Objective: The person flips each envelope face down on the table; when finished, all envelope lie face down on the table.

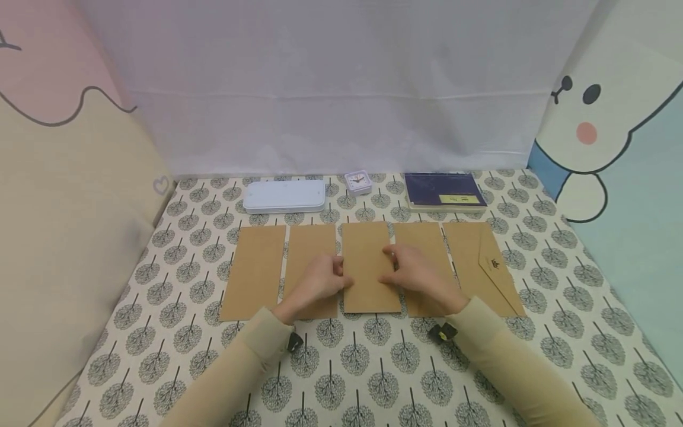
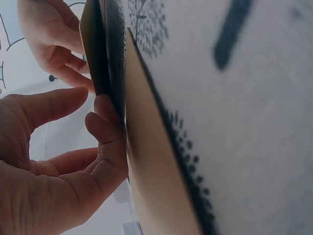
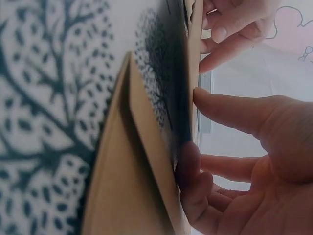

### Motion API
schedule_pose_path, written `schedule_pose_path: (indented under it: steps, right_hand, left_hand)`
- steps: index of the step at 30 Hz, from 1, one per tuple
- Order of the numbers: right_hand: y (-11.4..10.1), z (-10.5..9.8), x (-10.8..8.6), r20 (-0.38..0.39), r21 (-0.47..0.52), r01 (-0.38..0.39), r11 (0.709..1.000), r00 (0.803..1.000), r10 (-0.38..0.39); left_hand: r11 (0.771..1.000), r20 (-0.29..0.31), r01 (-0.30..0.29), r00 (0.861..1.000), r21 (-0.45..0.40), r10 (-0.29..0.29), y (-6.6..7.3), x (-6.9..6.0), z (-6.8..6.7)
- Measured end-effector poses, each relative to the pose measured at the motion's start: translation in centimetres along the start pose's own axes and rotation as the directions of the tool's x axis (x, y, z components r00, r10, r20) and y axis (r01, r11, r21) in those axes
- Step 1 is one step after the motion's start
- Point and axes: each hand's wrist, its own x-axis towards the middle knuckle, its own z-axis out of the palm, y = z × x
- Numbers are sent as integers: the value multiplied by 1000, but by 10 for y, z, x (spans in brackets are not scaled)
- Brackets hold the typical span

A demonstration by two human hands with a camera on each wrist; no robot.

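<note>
A brown paper envelope [image 1: 368, 267] in the middle of a row is held from both sides. My left hand [image 1: 322, 277] pinches its left edge, thumb on top and fingertips [image 2: 105, 110] under it in the left wrist view. On the opposite edge, my right hand [image 1: 416, 271] pinches it likewise; the right wrist view shows a thumb [image 3: 230, 107] over the edge with fingers beneath. The envelope appears slightly raised off the cloth. Under my left forearm side lies another envelope [image 1: 309, 243], and one more [image 1: 427, 240] lies partly hidden by my right hand.
At the row's ends lie a plain envelope [image 1: 253, 273] and one with its flap and a crown print showing [image 1: 472, 255]. Behind stand a white case [image 1: 285, 196], a small clock [image 1: 358, 182] and a dark blue book [image 1: 443, 188]. A tree-patterned cloth [image 1: 363, 367] covers the table.
</note>
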Motion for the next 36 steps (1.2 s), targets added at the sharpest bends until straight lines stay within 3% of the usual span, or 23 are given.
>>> schedule_pose_path:
  steps: [8,17,22,30,36]
  right_hand:
    - [-2,3,0,-18,-46,16,999,1000,-17]
    - [-2,4,0,-30,-79,10,997,999,-12]
    - [-2,4,-4,-45,-66,16,998,999,-19]
    - [3,-3,-15,-88,-47,-7,999,996,3]
    - [23,-11,-19,-126,-5,33,999,991,-33]
  left_hand:
    - [999,-7,-26,1000,44,26,-2,1,0]
    - [1000,31,18,999,14,-18,-1,-1,-1]
    - [999,21,28,999,24,-29,1,-3,0]
    - [999,-30,-27,999,44,28,14,-1,10]
    - [992,-23,-128,992,-16,127,19,6,24]
